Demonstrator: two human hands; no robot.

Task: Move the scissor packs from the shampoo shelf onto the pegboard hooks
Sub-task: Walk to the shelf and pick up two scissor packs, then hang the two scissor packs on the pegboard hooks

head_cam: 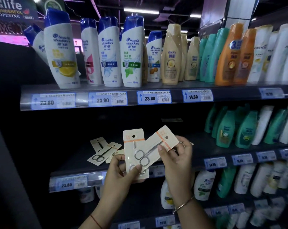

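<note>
Both forearms raised from below, wrists bent toward the shelf. Left hand [121, 169] curled, thumb and fingers pinching the lower end of an upright scissor pack [134, 146]. Right hand [176, 156] turned palm inward, thumb pressed on the front of a tilted scissor pack [158, 146], fingers behind it; card overlapping the upright one. More scissor packs [101, 152] lying loose on the dark middle shelf [70, 164], left of the hands. Shampoo bottles [131, 52] upright on the shelf above.
</note>
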